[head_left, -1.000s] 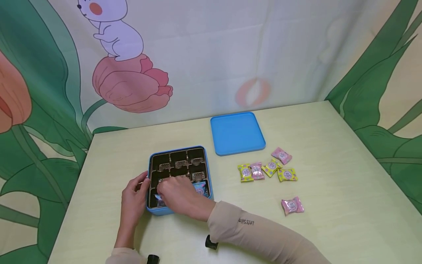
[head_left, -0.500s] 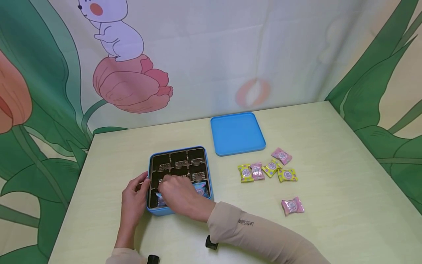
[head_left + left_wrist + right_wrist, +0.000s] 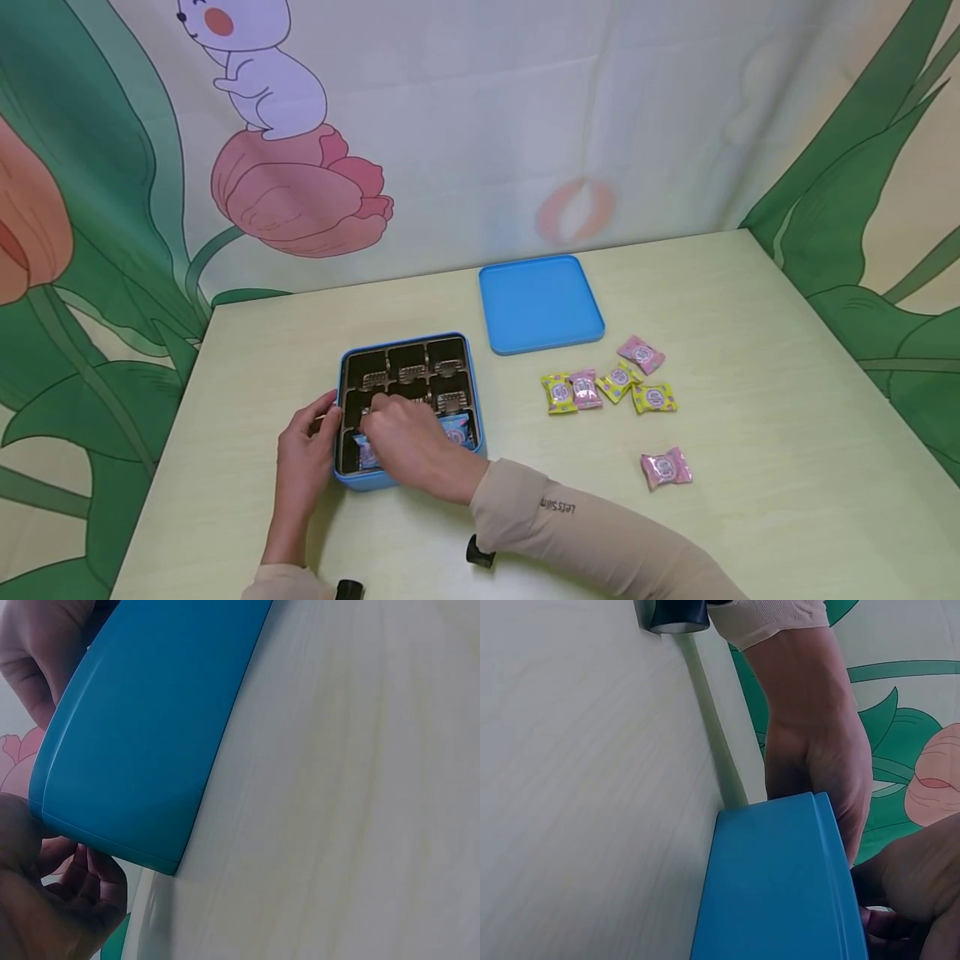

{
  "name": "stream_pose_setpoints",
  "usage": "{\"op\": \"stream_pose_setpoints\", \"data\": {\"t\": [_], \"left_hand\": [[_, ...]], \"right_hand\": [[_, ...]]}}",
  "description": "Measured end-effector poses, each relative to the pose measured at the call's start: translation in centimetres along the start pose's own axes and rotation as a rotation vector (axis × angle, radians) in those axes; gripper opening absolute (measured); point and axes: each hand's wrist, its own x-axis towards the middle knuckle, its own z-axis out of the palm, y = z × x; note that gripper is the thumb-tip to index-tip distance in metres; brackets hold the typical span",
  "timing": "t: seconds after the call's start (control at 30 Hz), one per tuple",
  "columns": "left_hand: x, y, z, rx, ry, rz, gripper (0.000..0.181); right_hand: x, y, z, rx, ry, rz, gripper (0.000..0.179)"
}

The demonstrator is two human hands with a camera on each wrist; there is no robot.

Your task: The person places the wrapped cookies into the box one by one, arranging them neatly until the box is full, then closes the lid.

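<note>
Slightly more blue candy [image 3: 365,452] now shows beside the right hand [image 3: 401,437]. Head view: it lies in the box's near row, long axis unclear; the box [image 3: 367,481], left of the table's [image 3: 750,375] middle, roughly parallels its far edge. Left wrist view: the left hand [image 3: 52,922] touches the box, fingers bent, grip unclear. Right wrist view: cannot tell what the right hand holds.

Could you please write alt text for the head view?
A right hand reaches into a divided blue box containing blue packets; the left hand touches the box's side. Six pink and yellow packets and a lid lie nearby.
</note>
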Motion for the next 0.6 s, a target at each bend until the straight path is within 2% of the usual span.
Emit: {"op": "stream_pose_setpoints", "data": {"t": [0.13,0.33,0.6], "left_hand": [[0.0,0.0,0.0,0.002,-0.002,-0.007,0.046],[-0.1,0.1,0.0,0.004,0.001,-0.005,0.046],[-0.1,0.0,0.1,0.011,0.009,0.014,0.045]], "right_hand": [[-0.1,0.1,-0.1,0.045,0.0,0.016,0.015],[-0.5,0.4,-0.6,0.212,0.015,0.047,0.014],[-0.9,1.0,-0.9,0.299,0.072,0.054,0.017]]}}
